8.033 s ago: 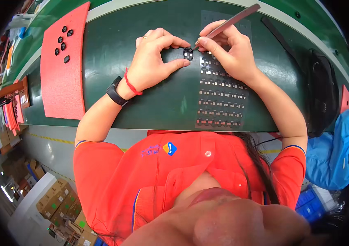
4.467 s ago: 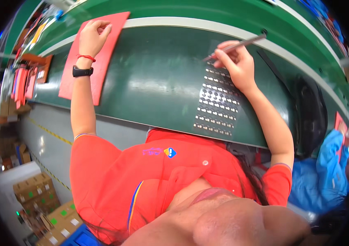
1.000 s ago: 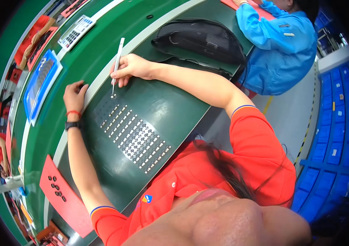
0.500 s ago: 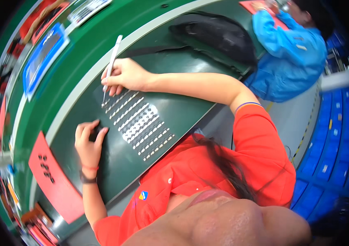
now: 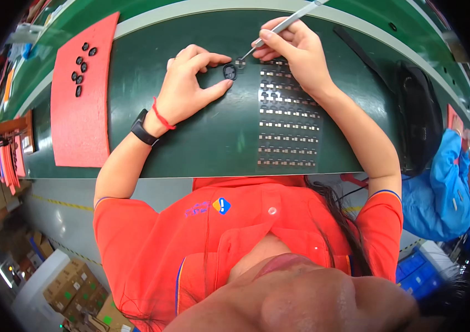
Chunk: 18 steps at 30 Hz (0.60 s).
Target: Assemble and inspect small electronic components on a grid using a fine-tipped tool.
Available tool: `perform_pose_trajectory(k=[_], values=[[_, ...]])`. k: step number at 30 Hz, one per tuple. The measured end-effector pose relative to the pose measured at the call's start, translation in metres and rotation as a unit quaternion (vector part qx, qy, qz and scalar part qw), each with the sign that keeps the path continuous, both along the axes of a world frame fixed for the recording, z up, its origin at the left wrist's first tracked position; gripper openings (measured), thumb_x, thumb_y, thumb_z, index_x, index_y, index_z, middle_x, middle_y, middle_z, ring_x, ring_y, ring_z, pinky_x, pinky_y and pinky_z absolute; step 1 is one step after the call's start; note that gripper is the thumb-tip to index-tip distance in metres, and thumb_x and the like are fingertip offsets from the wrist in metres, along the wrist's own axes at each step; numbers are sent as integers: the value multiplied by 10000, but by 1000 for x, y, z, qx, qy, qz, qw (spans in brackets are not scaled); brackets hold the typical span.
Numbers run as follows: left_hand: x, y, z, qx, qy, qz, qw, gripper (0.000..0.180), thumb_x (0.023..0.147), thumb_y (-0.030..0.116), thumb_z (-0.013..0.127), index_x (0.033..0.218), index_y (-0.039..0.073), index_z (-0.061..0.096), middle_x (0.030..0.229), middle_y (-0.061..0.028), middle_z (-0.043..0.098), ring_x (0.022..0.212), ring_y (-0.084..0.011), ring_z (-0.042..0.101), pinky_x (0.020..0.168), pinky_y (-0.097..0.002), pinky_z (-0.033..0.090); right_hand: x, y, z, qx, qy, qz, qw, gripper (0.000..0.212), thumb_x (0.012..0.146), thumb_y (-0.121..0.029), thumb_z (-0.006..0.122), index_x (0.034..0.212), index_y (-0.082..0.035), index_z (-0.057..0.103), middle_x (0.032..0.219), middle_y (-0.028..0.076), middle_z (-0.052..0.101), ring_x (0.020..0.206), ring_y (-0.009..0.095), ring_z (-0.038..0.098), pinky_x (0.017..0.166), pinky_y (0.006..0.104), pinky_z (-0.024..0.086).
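My left hand (image 5: pixel 193 77) steadies a small black oval part (image 5: pixel 229 72) on the table, with the thumb and forefinger at its edges. In my right hand (image 5: pixel 298 52) is a slim silver-white pen-shaped tool (image 5: pixel 287 22) with a thin pointed tip. That tip touches a tiny dark-and-silver piece (image 5: pixel 240 63), close beside the oval part; whether the piece sticks to the tip, I cannot tell. Below my right hand lies a clear sheet (image 5: pixel 289 131) bearing rows of small silver-and-black pieces; its upper right corner is partly hidden by that hand.
A pink mat (image 5: pixel 80 127) on the left holds several black oval parts (image 5: pixel 83 67). A black bag (image 5: pixel 420 116) with a strap lies to the right on the green table (image 5: pixel 191 149). Beyond it sits a person in a blue garment (image 5: pixel 439 188).
The view has turned and the sheet now appears upright. My right hand has brought the tool from the sheet's corner to beside the oval part at my left fingertips.
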State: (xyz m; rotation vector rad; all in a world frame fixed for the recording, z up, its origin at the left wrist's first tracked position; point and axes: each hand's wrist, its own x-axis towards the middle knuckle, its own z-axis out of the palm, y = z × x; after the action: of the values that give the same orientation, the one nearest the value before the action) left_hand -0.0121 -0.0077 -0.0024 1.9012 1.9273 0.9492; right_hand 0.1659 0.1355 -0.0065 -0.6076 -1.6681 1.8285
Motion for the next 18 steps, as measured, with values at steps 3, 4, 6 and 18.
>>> perform_pose_trajectory(k=[3,4,6,18], values=[[-1,-1,-3,-2,-24,-6,1000,297,691,206,745,975,134,696,862,0,551,790,-157,521,816,-308,347,-2,-7,3,8,-14,-2,1000,208,917,-122,587,1062,21,541,905,142,659,792,176,667,709,262,536],[1,-1,-3,-6,-24,-3,1000,297,691,206,745,975,134,696,862,0,551,790,-157,521,816,-308,347,-3,-9,4,4,-14,1,1000,208,917,-122,587,1062,21,541,905,142,659,792,176,667,709,262,536],[3,-2,-3,-1,-26,-1,1000,286,695,202,742,970,138,698,856,8,557,797,-152,527,832,-320,333,-4,-13,4,-4,5,12,1000,200,918,-114,586,1061,17,538,906,139,659,793,173,666,712,260,536],[6,-2,-2,-11,-35,6,999,298,680,201,775,966,151,711,831,29,600,772,-136,547,813,-314,333,-2,-16,-6,0,2,27,1000,180,921,-112,583,1055,1,539,909,124,656,808,161,659,729,254,531]])
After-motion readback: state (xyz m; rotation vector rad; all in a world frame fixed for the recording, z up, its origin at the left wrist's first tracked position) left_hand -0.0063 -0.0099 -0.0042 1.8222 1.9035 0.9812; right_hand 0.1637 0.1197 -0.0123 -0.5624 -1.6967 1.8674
